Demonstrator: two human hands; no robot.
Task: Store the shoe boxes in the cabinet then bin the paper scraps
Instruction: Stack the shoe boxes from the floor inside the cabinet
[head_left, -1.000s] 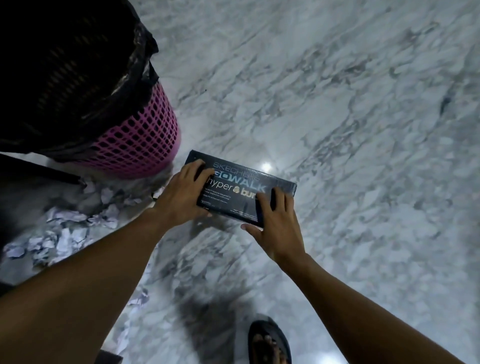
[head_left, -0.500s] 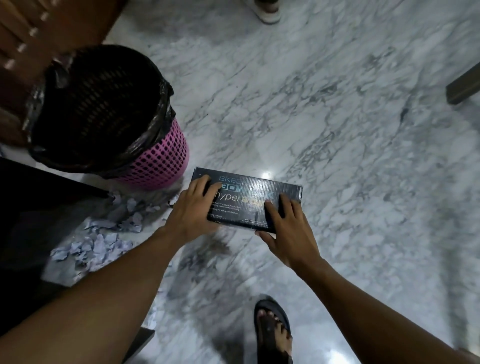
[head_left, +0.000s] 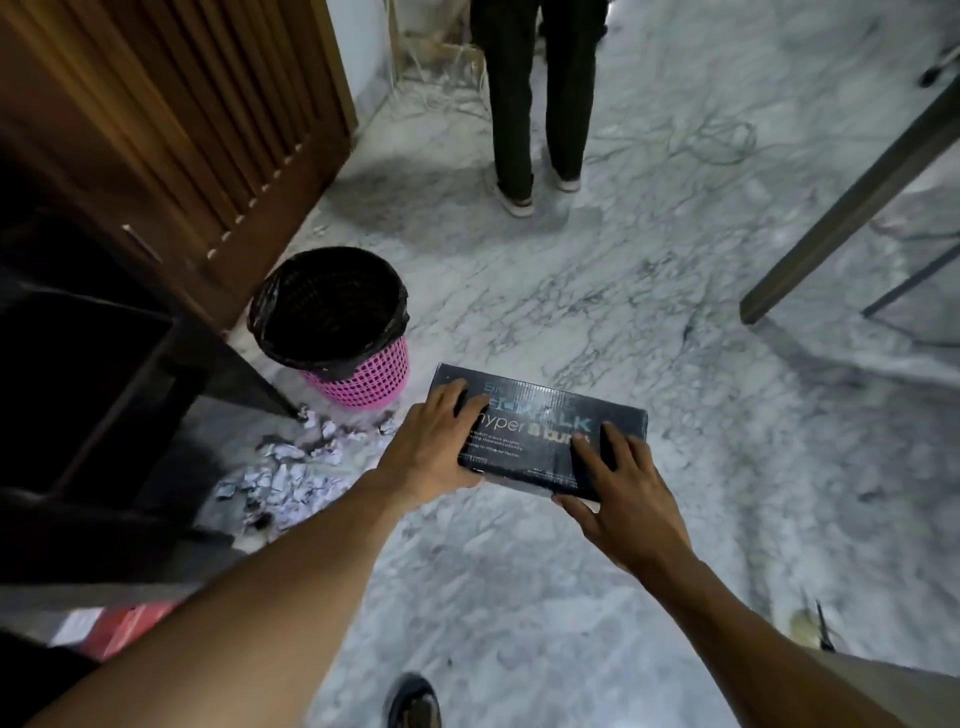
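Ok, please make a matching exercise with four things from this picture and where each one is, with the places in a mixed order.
Things:
1. shoe box
2. paper scraps
3. pink bin
4. red box

Places:
A. lower left corner of the view
B. standing on the floor beside the wooden cabinet
C. held between left hand and right hand
D. scattered on the floor in front of the bin

Pairs: 1-C, 2-D, 3-B, 4-A

This looks like a room in a home. The floor is white marble with grey veins. A dark brown wooden cabinet with slatted doors stands at the left, and beside it a pink plastic mesh bin with a black liner.
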